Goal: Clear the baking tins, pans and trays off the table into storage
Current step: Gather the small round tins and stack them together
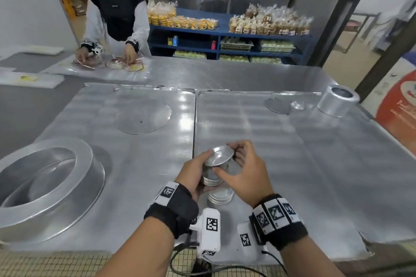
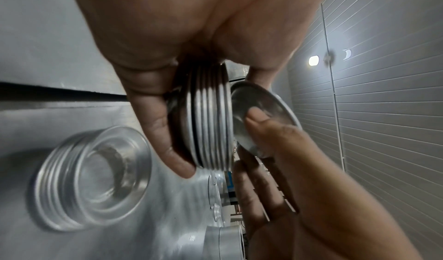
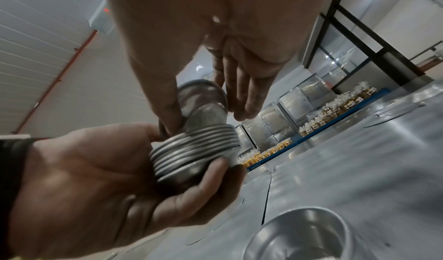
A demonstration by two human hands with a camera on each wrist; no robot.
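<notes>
My left hand (image 1: pixel 194 172) grips a stack of several small round metal tins (image 1: pixel 211 179) just above the table's near edge. My right hand (image 1: pixel 246 164) pinches one more small tin (image 1: pixel 219 156) by its rim and holds it tilted on top of that stack. In the left wrist view the held stack (image 2: pixel 210 127) shows edge-on, with the single tin (image 2: pixel 258 112) beside it under my right thumb. The right wrist view shows the same stack (image 3: pixel 194 150) and the tilted tin (image 3: pixel 203 103). A second stack of small tins (image 1: pixel 220 195) stands on the table below my hands.
A large ring-shaped pan (image 1: pixel 45 186) lies at the near left. Flat metal discs (image 1: pixel 144 117) (image 1: pixel 278 105), a lone small tin (image 1: pixel 297 104) and a tall round tin (image 1: pixel 337 100) sit farther back. Another person (image 1: pixel 114 18) works at the table's far left corner. Blue shelves (image 1: pixel 225 36) hold bagged goods.
</notes>
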